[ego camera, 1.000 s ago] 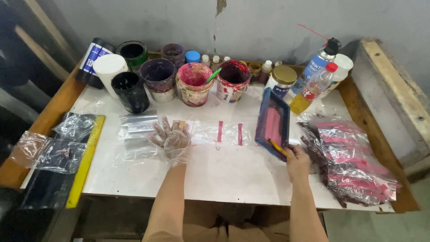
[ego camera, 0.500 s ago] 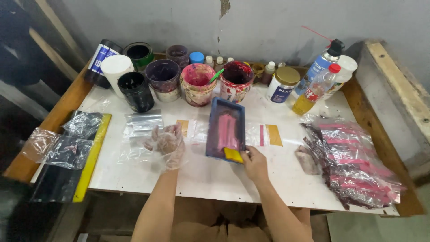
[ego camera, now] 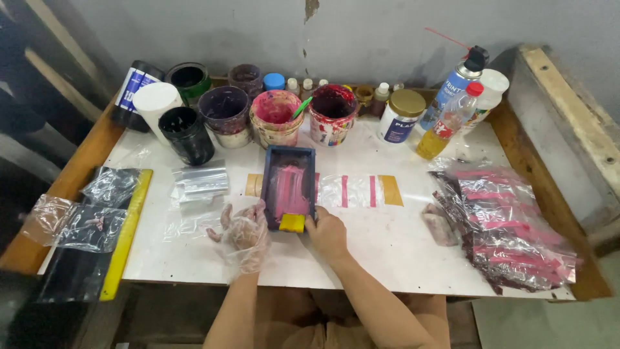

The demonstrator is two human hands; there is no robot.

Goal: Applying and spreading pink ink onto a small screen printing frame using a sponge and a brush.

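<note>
Head camera is showing the right hand (ego camera: 328,234) gripping the small printing frame (ego camera: 289,186) by its yellow handle, near the paint pots (ego camera: 276,117), the gloved left hand (ego camera: 242,234) lying spread beside it, printed bags (ego camera: 510,226) already piling right of the frame.

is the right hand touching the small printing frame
Touching: the head view shows the right hand gripping the near end of the small printing frame, beside its yellow pad.

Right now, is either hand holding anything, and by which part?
The right hand grips the small screen frame at its near edge, beside the yellow squeegee. The gloved left hand touches the frame's near-left corner.
</note>
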